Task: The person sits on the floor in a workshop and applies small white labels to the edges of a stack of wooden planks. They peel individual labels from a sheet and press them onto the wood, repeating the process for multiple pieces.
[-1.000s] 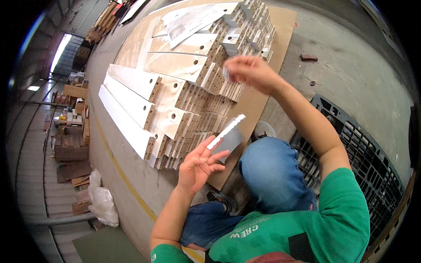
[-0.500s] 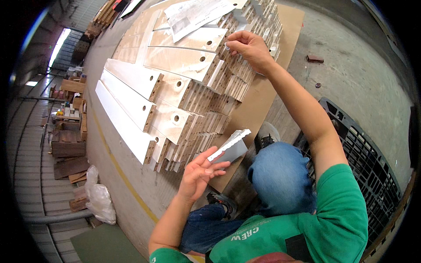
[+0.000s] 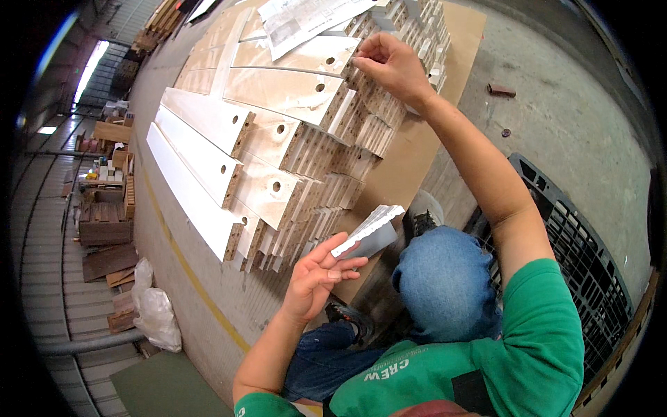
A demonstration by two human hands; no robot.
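My left hand [image 3: 311,281] holds a thin sheaf of white and grey sheets with a wavy edge [image 3: 375,233] between thumb and fingers, in front of the near edge of the stack. My right hand [image 3: 397,69] is raised at the far side, thumb and forefinger pinched at the end of a board [image 3: 299,54]. Something small and pale shows at those fingertips, too small to make out. The boards are long, pale or white, each with a round hole near its end, and lie in a stepped stack with small holes in their end faces [image 3: 316,153].
A printed paper sheet [image 3: 299,24] lies on top of the stack, and brown cardboard [image 3: 410,163] extends beneath it. To the right is a black plastic pallet [image 3: 566,243]. A yellow line [image 3: 187,271] crosses the floor at left, near clear plastic wrap [image 3: 158,316] and wood pieces [image 3: 104,229].
My right hand has moved slightly up and left, bringing its fingertips closer to the board's end. My left hand keeps its hold on the sheets.
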